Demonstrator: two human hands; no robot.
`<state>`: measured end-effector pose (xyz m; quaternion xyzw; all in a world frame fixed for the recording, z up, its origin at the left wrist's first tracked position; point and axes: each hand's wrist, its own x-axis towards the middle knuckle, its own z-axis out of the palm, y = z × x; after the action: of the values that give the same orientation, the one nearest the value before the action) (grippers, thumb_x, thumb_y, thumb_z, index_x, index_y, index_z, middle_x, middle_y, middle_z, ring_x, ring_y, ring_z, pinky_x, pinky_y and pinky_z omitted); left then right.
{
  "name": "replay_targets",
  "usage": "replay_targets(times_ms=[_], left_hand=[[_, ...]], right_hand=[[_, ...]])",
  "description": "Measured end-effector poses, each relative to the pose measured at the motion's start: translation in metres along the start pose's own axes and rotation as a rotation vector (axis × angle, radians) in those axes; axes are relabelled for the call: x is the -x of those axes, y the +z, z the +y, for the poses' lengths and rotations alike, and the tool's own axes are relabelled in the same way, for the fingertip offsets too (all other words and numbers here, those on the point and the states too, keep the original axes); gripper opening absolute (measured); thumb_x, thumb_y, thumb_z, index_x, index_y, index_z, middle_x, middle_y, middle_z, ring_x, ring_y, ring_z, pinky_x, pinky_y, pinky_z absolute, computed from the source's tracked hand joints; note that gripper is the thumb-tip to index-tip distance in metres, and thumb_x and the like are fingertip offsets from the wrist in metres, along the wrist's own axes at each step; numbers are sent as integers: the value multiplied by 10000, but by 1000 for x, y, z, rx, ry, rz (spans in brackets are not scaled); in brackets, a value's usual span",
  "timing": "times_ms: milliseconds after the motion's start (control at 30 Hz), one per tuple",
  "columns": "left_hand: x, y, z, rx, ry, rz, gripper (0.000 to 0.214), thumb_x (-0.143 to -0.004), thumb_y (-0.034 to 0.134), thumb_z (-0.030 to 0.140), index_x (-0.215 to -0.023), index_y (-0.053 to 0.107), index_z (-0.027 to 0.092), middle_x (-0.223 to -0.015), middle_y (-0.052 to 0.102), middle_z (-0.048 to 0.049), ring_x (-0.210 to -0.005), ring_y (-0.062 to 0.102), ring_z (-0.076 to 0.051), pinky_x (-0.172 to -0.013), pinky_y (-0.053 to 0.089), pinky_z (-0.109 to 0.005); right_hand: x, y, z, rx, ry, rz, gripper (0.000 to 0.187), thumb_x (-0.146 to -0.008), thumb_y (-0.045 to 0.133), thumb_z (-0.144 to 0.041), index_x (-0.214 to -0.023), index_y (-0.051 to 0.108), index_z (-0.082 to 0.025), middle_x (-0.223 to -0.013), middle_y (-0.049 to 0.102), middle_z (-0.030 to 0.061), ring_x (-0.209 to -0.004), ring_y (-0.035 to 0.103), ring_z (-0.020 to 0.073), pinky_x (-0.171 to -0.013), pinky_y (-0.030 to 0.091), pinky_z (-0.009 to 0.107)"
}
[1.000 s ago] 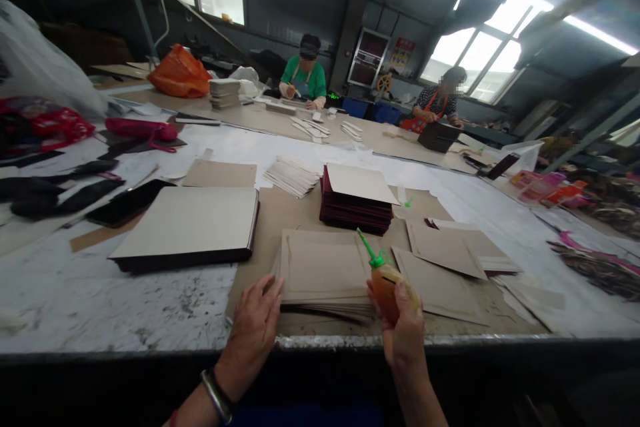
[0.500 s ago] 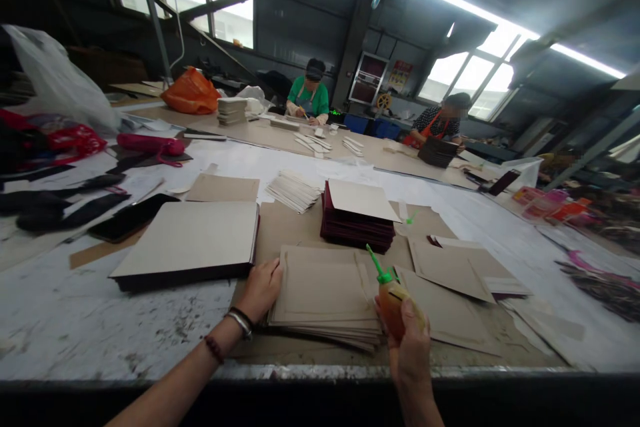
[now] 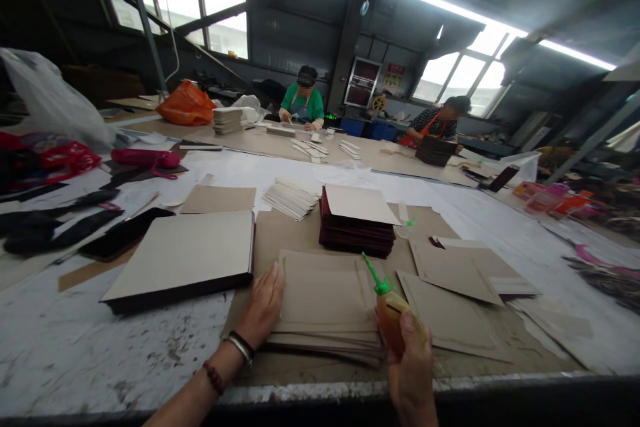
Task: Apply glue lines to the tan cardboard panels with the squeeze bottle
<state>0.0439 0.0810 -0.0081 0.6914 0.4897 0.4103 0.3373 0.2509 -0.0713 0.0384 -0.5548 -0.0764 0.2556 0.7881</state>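
My right hand (image 3: 413, 360) is closed around a glue bottle (image 3: 393, 317) with amber contents and a green nozzle. The nozzle tilts up and left, above the right edge of a stack of grey-brown cardboard sheets (image 3: 325, 300). My left hand (image 3: 263, 303) lies with stretched fingers against the left edge of that stack. Faint wet-looking lines run near the borders of the top sheet. Behind it stands a pile of dark maroon pieces (image 3: 355, 237) topped by a pale board (image 3: 363, 203). Left of my left hand lies a thick stack of dark-edged pale boards (image 3: 185, 253).
Loose cardboard sheets (image 3: 455, 320) lie to the right. Fanned pale strips (image 3: 290, 197) sit behind the stack. A dark phone-like object (image 3: 123, 233) and a pink pouch (image 3: 145, 158) are at left. Two people (image 3: 303, 103) work across the table, whose front edge (image 3: 300, 390) is close.
The view has shifted slightly, so most things sit lower. My left hand's fingers have straightened along the stack's edge. The glue bottle stays in my right hand, close to the same spot.
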Motion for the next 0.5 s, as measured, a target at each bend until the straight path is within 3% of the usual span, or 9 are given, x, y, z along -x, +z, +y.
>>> replay_targets(times_ms=[267,400,500], left_hand=[[9,-28,36,196,-105,72,524,-764,494,519,-1121,626,159,-1187,625,-118,-1192,494,-275,-1088,312,-440],[10,-37,50,372,-269,-4,528,-713,538,577,-991,649,142,-945,694,-102,-919,629,-261,-826,496,-387],[11,-42,56,502,-368,-71,500,-628,609,586,-831,636,130,-760,686,-76,-719,629,-217,-652,491,-312]], right_hand=[[1,0,-3,-15,31,-47,479,-617,754,-532,-940,641,-197,-905,691,47,-863,671,264,-754,551,380],[0,-1,-3,-36,53,-29,487,-609,757,-532,-939,646,-192,-913,696,48,-858,675,257,-778,550,379],[0,0,-3,-36,48,-29,467,-622,747,-524,-930,645,-188,-891,697,48,-841,679,258,-773,555,390]])
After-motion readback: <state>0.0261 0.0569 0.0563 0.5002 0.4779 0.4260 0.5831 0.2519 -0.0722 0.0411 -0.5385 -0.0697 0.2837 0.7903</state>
